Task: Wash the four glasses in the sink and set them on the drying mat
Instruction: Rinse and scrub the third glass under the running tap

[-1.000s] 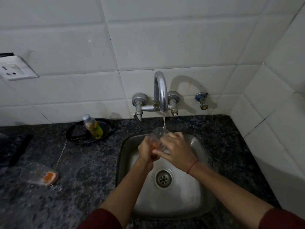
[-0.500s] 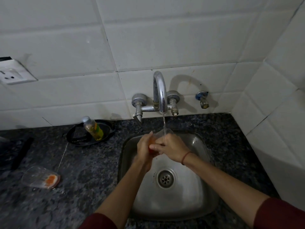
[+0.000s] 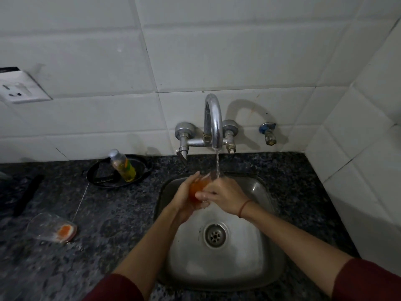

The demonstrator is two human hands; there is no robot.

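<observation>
Over the sink [image 3: 256, 272] the left hand [image 3: 184, 197] still cups the orange-smeared glass [image 3: 198, 187] under the tap [image 3: 213, 118] stream. The right hand [image 3: 225, 197] now wraps over more of it, perhaps rubbing. The second glass [image 3: 51, 230] lies unmoved on the counter [image 3: 112, 224].

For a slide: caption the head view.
Left hand and right hand hold a glass under the running tap over the sink.

The sink [image 3: 257, 276] is set in the table [image 3: 119, 213], with the tap [image 3: 213, 118] on the wall behind it. Over the sink, under the tap, a glass [image 3: 196, 189] sits between the left hand [image 3: 182, 200] and the right hand [image 3: 227, 198]. A second glass [image 3: 51, 230] lies on the table far left, and a bottle [image 3: 122, 165] sits in a pan [image 3: 141, 168] behind it.
</observation>
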